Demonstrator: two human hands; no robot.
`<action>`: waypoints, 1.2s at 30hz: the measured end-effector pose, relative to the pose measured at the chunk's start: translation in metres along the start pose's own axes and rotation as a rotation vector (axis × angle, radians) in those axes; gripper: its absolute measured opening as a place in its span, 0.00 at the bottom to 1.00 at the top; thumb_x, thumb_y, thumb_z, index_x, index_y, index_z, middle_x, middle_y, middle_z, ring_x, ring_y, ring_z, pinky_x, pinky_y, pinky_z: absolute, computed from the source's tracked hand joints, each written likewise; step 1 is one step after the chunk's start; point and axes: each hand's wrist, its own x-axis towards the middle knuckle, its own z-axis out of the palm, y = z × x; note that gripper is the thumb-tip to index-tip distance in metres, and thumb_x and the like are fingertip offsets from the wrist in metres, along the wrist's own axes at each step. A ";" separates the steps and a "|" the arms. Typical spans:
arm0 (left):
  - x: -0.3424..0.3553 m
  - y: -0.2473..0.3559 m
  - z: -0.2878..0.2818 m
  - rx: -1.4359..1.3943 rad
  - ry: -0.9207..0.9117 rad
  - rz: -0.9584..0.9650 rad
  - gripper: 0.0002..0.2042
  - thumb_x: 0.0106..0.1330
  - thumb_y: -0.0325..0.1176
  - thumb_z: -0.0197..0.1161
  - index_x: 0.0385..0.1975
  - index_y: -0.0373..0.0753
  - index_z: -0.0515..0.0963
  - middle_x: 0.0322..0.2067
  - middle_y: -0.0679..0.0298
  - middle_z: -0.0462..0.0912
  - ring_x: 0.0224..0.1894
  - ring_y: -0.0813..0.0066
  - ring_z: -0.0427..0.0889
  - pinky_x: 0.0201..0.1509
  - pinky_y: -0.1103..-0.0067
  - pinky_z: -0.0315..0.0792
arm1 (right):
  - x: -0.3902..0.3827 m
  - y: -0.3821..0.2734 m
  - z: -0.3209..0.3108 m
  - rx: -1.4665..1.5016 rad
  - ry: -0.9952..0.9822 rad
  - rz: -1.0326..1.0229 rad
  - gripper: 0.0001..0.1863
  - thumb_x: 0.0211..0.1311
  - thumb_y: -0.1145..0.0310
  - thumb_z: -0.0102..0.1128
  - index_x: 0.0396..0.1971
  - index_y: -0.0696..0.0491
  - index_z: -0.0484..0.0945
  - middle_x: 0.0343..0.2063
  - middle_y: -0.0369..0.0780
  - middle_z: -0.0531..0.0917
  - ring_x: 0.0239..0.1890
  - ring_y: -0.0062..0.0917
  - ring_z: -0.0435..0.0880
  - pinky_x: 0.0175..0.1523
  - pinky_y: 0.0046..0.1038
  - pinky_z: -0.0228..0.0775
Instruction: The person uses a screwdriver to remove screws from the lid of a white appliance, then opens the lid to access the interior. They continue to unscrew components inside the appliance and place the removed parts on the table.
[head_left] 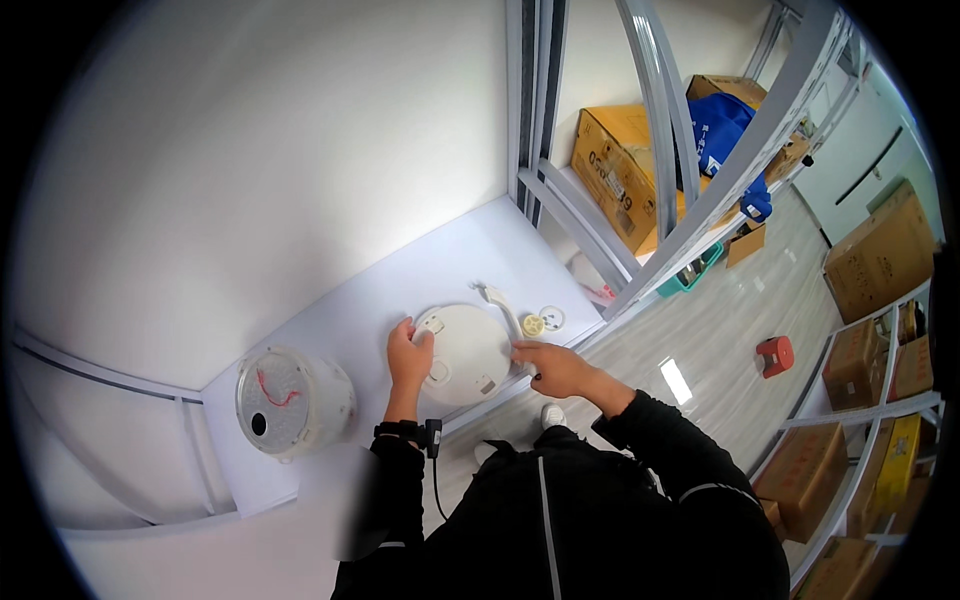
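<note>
White disc between left hand and right hand, dark-lettered yellow carton

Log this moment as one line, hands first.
left hand: on white disc, left edge | right hand: at disc's right edge, grip unclear | nearby: white cylinder, curved white handle

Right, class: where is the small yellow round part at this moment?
In the head view, the small yellow round part lies on the white table, right of the round white disc, between the curved white piece and a pale ring.
</note>
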 end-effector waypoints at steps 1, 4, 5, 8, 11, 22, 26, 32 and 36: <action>-0.001 0.005 -0.001 0.031 -0.021 0.011 0.26 0.67 0.39 0.71 0.61 0.31 0.80 0.53 0.49 0.84 0.54 0.53 0.83 0.61 0.64 0.77 | 0.002 0.006 0.000 0.002 -0.006 -0.009 0.34 0.50 0.77 0.63 0.63 0.53 0.81 0.72 0.45 0.75 0.67 0.45 0.79 0.69 0.41 0.75; -0.006 0.017 -0.004 0.149 -0.020 0.060 0.27 0.66 0.39 0.72 0.63 0.32 0.78 0.55 0.49 0.81 0.58 0.51 0.80 0.64 0.63 0.75 | 0.008 0.021 -0.001 0.008 -0.032 -0.036 0.33 0.51 0.77 0.63 0.63 0.53 0.81 0.72 0.45 0.76 0.67 0.45 0.79 0.69 0.41 0.74; -0.010 0.019 -0.005 0.205 0.019 0.089 0.28 0.65 0.39 0.72 0.63 0.32 0.78 0.55 0.49 0.81 0.59 0.51 0.79 0.65 0.62 0.74 | 0.010 0.023 -0.001 0.011 -0.043 -0.042 0.33 0.51 0.77 0.63 0.63 0.53 0.81 0.71 0.45 0.76 0.67 0.45 0.79 0.69 0.41 0.74; -0.026 0.033 -0.011 0.290 0.007 0.080 0.29 0.64 0.42 0.73 0.63 0.34 0.78 0.59 0.49 0.78 0.64 0.48 0.75 0.68 0.59 0.71 | 0.017 0.028 -0.006 0.021 -0.071 -0.063 0.32 0.52 0.77 0.64 0.62 0.53 0.81 0.68 0.45 0.79 0.66 0.45 0.79 0.69 0.40 0.74; -0.060 0.054 -0.017 0.401 -0.054 0.056 0.33 0.62 0.47 0.74 0.64 0.35 0.77 0.63 0.48 0.73 0.67 0.45 0.70 0.71 0.56 0.68 | 0.023 0.029 -0.015 0.034 -0.095 -0.095 0.31 0.53 0.77 0.64 0.62 0.53 0.81 0.65 0.45 0.81 0.65 0.45 0.80 0.69 0.40 0.73; -0.103 0.038 0.005 0.418 -0.122 0.081 0.45 0.62 0.48 0.74 0.78 0.39 0.63 0.79 0.41 0.54 0.81 0.35 0.49 0.82 0.46 0.50 | 0.044 0.040 -0.037 0.005 -0.269 -0.172 0.28 0.56 0.75 0.63 0.61 0.50 0.82 0.62 0.45 0.84 0.64 0.44 0.81 0.68 0.41 0.74; -0.097 0.052 0.003 0.438 -0.168 -0.041 0.42 0.65 0.46 0.71 0.79 0.44 0.62 0.81 0.42 0.49 0.83 0.34 0.45 0.83 0.43 0.45 | 0.046 0.050 -0.036 0.008 -0.267 -0.275 0.28 0.57 0.74 0.64 0.61 0.51 0.82 0.64 0.45 0.83 0.65 0.44 0.81 0.68 0.40 0.75; -0.093 0.064 0.020 0.514 -0.054 -0.079 0.38 0.66 0.46 0.69 0.77 0.49 0.67 0.80 0.43 0.51 0.81 0.35 0.49 0.82 0.41 0.46 | 0.059 0.053 -0.053 0.153 -0.262 -0.302 0.28 0.59 0.75 0.67 0.62 0.55 0.81 0.60 0.47 0.84 0.59 0.38 0.84 0.60 0.34 0.80; -0.095 0.067 0.023 0.509 0.016 -0.089 0.33 0.66 0.44 0.69 0.73 0.47 0.72 0.78 0.44 0.56 0.79 0.37 0.54 0.82 0.44 0.48 | 0.066 0.047 -0.071 0.259 -0.249 -0.312 0.25 0.62 0.76 0.69 0.61 0.58 0.80 0.51 0.45 0.87 0.50 0.28 0.86 0.52 0.28 0.82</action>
